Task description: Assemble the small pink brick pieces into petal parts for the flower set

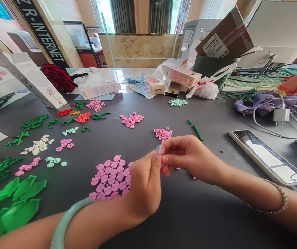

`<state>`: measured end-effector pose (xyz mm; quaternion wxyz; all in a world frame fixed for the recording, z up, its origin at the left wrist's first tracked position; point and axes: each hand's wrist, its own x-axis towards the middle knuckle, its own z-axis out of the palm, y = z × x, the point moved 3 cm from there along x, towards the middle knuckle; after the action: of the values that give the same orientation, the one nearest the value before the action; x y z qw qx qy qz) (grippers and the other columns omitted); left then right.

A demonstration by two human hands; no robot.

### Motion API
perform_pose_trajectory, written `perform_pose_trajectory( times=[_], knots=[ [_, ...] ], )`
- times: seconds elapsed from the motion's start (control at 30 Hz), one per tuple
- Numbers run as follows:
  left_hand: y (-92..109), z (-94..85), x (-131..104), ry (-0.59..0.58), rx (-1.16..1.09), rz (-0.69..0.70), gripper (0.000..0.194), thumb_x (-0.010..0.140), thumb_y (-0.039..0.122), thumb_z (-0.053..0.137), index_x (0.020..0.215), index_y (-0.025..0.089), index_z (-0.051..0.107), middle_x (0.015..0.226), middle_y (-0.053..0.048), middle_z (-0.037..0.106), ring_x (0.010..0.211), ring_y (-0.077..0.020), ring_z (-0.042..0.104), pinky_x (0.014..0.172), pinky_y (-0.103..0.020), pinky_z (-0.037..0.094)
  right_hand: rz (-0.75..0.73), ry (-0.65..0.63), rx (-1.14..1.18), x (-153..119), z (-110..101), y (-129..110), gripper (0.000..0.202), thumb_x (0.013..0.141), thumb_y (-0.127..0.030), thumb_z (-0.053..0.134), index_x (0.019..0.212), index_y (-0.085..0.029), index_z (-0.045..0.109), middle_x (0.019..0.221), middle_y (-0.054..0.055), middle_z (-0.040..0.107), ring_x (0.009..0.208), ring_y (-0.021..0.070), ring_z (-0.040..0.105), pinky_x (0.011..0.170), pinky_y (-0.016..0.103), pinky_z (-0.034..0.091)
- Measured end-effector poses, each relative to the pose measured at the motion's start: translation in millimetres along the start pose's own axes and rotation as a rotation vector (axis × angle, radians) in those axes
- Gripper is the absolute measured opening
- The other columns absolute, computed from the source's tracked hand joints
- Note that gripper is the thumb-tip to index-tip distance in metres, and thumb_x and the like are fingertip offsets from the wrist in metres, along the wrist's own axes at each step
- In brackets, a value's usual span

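Observation:
My left hand [147, 180] and my right hand [187, 155] meet above the dark table [190, 214], fingertips pinched together. A bit of pink shows between them, too small and covered to make out. Beside and partly behind my left hand lies a large pile of round pink pieces [112, 178]. Just beyond the fingertips is a heap of small pink pieces [162, 134]. Another pink group [131, 119] sits farther back. Past my right hand lies a thin green stick [197, 132], with a short green piece [190, 121] near its far end.
Large green leaves [21, 211], white pieces [38, 146] and red pieces [83, 117] lie at the left. A phone [269, 155], a charger with cable [281, 114] and purple flowers [262, 103] are at the right. Small boxes [155, 84] and mint pieces [178, 102] stand farther back.

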<state>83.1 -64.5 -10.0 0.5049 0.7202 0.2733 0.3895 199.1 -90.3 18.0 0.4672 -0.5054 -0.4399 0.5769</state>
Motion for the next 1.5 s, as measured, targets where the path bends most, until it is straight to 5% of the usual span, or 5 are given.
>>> perform_pose_trajectory(
  times=[0.47,0.8,1.1,1.33,1.5],
  knots=[
    [-4.5,1.0,-0.4,-0.007,-0.09,-0.023,0.039,0.097,0.032,0.026,0.065,0.018,0.042,0.061,0.001,0.048,0.054,-0.0102,0.042,0.048,-0.023,0.031,-0.099,-0.02,0.032,1.5,-0.9,0.5,0.024,0.063,-0.029,0.078,0.071,-0.014,0.061,0.057,-0.002,0.063,0.056,0.0113,0.064,0.059,0.026,0.055],
    [3.7,7.3,-5.8,-0.169,-0.082,0.059,0.046,0.097,0.035,0.023,0.059,0.018,0.042,0.049,0.005,0.037,0.042,-0.0073,0.034,0.045,-0.021,0.031,0.148,-0.398,-0.018,7.0,-25.1,-6.3,0.012,0.068,-0.016,0.071,0.074,-0.012,0.062,0.059,-0.002,0.066,0.049,0.0068,0.061,0.049,0.017,0.048],
    [0.6,13.2,-6.6,-0.358,0.005,-0.023,0.05,0.096,0.043,0.019,0.056,0.02,0.039,0.041,0.004,0.038,0.038,-0.0087,0.036,0.043,-0.022,0.032,0.079,-0.142,-0.869,16.4,-55.2,-18.3,0.01,0.071,-0.017,0.059,0.061,-0.016,0.058,0.055,-0.003,0.059,0.051,0.0092,0.058,0.05,0.021,0.045],
    [-0.5,14.4,-6.6,-0.406,-0.013,0.0,0.049,0.096,0.041,0.019,0.056,0.019,0.038,0.044,0.005,0.038,0.039,-0.0076,0.037,0.044,-0.021,0.032,0.154,-0.115,-1.036,20.5,-56.3,-8.0,0.008,0.07,-0.014,0.051,0.064,-0.017,0.056,0.055,-0.002,0.059,0.05,0.0113,0.058,0.05,0.023,0.044],
    [1.5,15.0,-4.9,-0.463,0.055,0.079,0.051,0.097,0.037,0.018,0.053,0.018,0.035,0.045,0.004,0.038,0.041,-0.007,0.036,0.045,-0.021,0.03,0.006,0.142,-1.22,28.0,-62.6,-10.4,0.011,0.075,-0.02,0.054,0.068,-0.017,0.062,0.063,-0.001,0.064,0.057,0.011,0.056,0.058,0.024,0.042]
  ],
)
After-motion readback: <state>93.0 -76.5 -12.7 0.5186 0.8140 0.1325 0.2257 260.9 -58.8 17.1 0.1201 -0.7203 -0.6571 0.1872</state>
